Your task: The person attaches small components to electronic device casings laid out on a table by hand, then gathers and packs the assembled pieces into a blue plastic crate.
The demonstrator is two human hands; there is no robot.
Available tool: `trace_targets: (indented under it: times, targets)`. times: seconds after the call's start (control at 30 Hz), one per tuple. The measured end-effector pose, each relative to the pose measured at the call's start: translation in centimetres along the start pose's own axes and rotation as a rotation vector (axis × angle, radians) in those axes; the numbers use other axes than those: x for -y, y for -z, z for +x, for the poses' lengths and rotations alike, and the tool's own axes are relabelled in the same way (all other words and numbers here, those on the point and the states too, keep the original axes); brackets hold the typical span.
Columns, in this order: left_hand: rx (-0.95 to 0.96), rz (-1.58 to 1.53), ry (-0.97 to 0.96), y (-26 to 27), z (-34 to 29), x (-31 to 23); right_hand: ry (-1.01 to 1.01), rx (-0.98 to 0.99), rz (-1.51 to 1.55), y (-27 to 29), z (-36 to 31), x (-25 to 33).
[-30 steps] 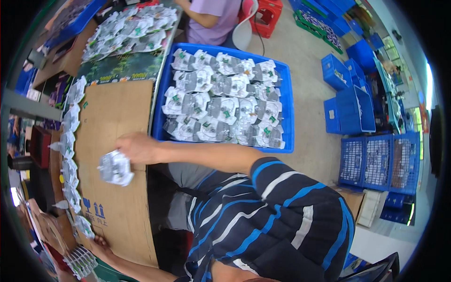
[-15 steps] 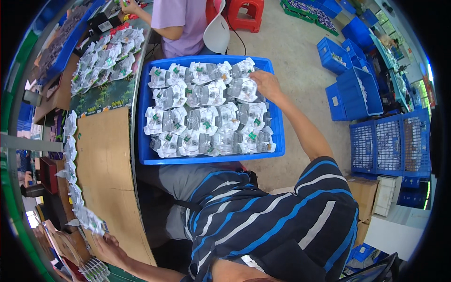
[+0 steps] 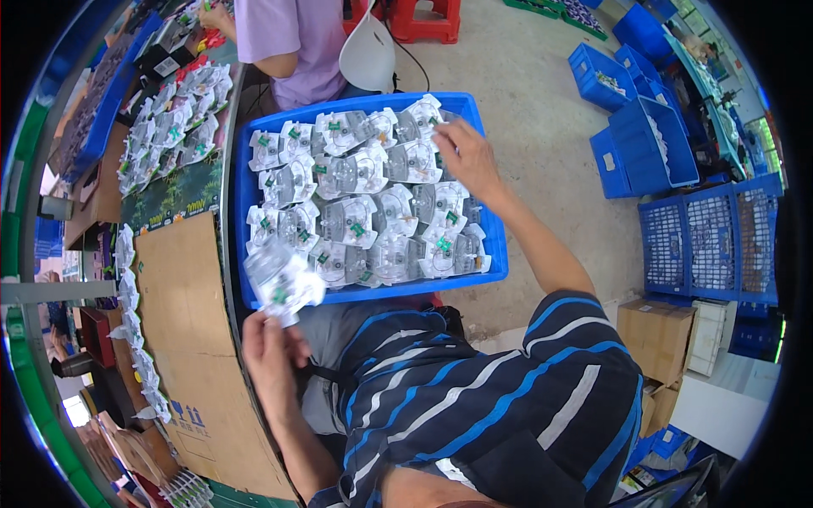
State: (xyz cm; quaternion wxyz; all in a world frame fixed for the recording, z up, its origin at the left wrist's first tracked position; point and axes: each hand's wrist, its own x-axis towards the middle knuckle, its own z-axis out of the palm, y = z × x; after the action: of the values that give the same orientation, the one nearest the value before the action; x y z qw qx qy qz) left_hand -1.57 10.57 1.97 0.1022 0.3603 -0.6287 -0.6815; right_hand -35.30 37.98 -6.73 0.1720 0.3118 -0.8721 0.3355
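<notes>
My left hand [image 3: 273, 360] pinches the lower edge of a clear-and-white plastic part [image 3: 286, 286] with a small green piece on it. This part is raised beside the near left corner of a blue bin [image 3: 373, 293], a little blurred. Rows of similar plastic parts [image 3: 349, 222] fill the bin, most showing a green piece. Over the bin's far right side is my right hand [image 3: 472, 159], fingers apart and bent, its fingertips at the edge of a plastic part [image 3: 423, 114]. Whether they touch it is hard to make out.
On the left a worktable carries a cardboard sheet [image 3: 190, 330], a line of plastic parts [image 3: 127, 296] along its far edge and a pile [image 3: 174, 127] farther up. A person in a lilac shirt [image 3: 288, 42] works beyond the bin. Blue crates [image 3: 652, 152] stand on the right.
My left hand has come from the table's line of parts rightward to the bin, carrying a plastic part. My right hand stays near the bin's far right corner. The view has shifted slightly.
</notes>
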Motion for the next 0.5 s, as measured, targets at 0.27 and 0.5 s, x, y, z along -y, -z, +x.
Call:
trace_targets:
  times: [0.27, 0.5]
  targets:
    - [0.392, -0.08, 0.104, -14.5, 3.0, 5.0, -0.385, 0.198, 0.49, 1.9, -8.7, 10.8]
    - [0.841, 0.183, 0.019, -18.2, 1.4, 2.3, -0.442, 0.059, 0.111, 5.9, -5.4, -1.4]
